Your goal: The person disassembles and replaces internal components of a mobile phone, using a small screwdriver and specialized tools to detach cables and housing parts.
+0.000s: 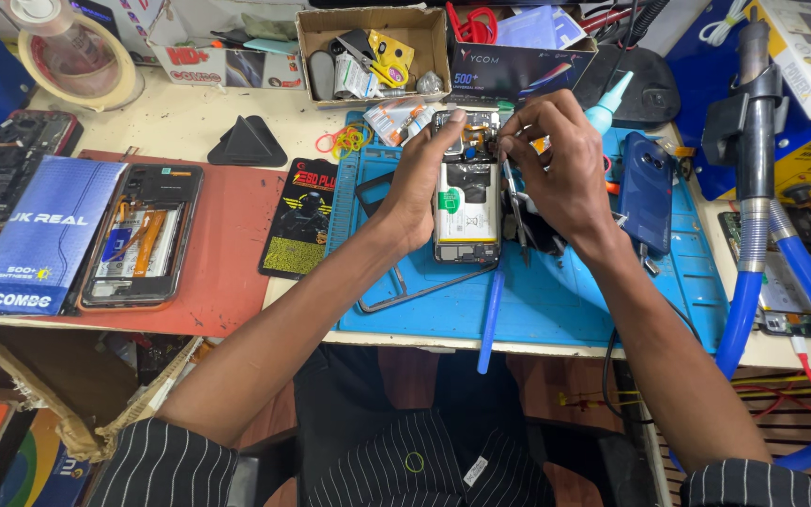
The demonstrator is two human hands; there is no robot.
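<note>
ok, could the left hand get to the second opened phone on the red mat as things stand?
Probably yes. The left hand grips the opened phone on the blue mat; the second opened phone lies uncovered on the red mat, nothing standing between. It would have to let go first.

Bare blue mat lies open at lower centre of the frame. A blue stick crosses it there. Right of centre a dark blue phone blocks passage; the cardboard box crowds the top.

Pale workbench, blue mat, red mat
</note>
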